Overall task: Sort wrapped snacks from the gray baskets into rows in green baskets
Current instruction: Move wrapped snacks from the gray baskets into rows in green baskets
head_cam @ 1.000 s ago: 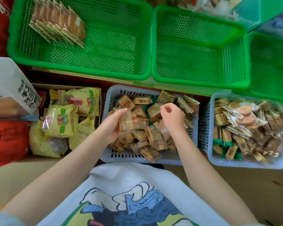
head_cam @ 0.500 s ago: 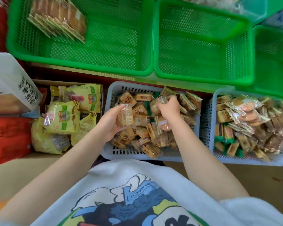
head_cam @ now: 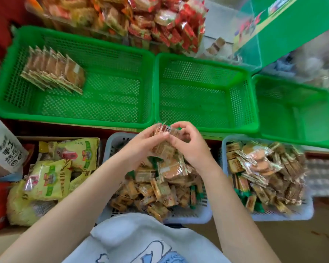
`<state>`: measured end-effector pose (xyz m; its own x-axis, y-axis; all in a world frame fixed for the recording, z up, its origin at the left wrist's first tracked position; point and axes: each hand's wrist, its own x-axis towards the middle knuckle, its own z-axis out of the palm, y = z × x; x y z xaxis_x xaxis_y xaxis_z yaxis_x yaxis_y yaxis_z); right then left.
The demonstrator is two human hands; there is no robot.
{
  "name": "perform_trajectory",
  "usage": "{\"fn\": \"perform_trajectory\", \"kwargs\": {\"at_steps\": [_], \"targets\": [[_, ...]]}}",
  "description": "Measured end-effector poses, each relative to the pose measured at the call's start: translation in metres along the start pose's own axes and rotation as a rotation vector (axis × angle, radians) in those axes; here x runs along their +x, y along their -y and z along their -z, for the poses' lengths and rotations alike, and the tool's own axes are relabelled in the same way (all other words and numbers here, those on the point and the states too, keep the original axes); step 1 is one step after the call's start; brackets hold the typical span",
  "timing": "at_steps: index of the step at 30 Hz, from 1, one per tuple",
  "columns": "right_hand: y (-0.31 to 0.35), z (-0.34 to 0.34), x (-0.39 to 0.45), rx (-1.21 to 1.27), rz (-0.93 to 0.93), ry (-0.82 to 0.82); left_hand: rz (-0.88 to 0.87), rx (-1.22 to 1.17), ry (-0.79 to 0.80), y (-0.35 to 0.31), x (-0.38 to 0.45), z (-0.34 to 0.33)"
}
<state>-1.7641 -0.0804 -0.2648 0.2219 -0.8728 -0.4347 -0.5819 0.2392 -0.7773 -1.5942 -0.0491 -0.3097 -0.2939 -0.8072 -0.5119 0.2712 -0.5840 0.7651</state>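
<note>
Head view — hands (head_cam: 167, 143) now together, higher

Three baskets for sorting stand side by side at the back: the left basket (head_cam: 74, 118), the middle basket (head_cam: 205, 126) touching it, and the right basket (head_cam: 296, 137) just beside that; a row of snacks (head_cam: 54, 72) leans in the far left corner of the left basket. In front of them sit two baskets full of loose snacks: the near middle basket (head_cam: 188, 217) and the near right basket (head_cam: 281, 215); a pile of bags (head_cam: 51, 177) lies to the left of these. Both hands meet above the near middle basket, the left hand (head_cam: 141, 147) and the right hand (head_cam: 190, 145), with a few snacks (head_cam: 164, 138) between them, maybe three. Behind the back baskets lies a heap of packets (head_cam: 141, 18).
</note>
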Motion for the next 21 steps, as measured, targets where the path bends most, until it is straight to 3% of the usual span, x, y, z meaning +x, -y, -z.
{"fn": "perform_trajectory", "kwargs": {"at_steps": [4,7,9,12,14,16,18,21], "targets": [[-0.012,0.027,0.018,0.406,-0.192,0.157,-0.073,0.017,-0.022,-0.02,0.025,-0.024],[-0.011,0.034,0.03,0.555,-0.205,0.262,-0.17,0.029,-0.226,-0.03,0.044,-0.039],[-0.011,0.035,0.041,0.578,-0.184,0.241,-0.212,0.045,-0.324,-0.036,0.058,-0.041],[-0.015,0.039,0.073,0.534,-0.182,0.129,-0.303,0.304,-0.386,-0.036,0.083,-0.03],[-0.016,0.044,0.105,0.483,-0.214,0.029,-0.354,0.64,-0.561,-0.031,0.102,-0.012],[-0.019,0.048,0.143,0.449,-0.272,-0.059,-0.212,0.987,-0.691,-0.021,0.118,0.007],[-0.024,0.05,0.181,0.372,-0.317,-0.11,-0.07,1.176,-0.653,-0.007,0.125,0.018],[-0.025,0.044,0.228,0.333,-0.297,-0.166,-0.081,1.314,-0.639,0.011,0.132,0.02]]}}
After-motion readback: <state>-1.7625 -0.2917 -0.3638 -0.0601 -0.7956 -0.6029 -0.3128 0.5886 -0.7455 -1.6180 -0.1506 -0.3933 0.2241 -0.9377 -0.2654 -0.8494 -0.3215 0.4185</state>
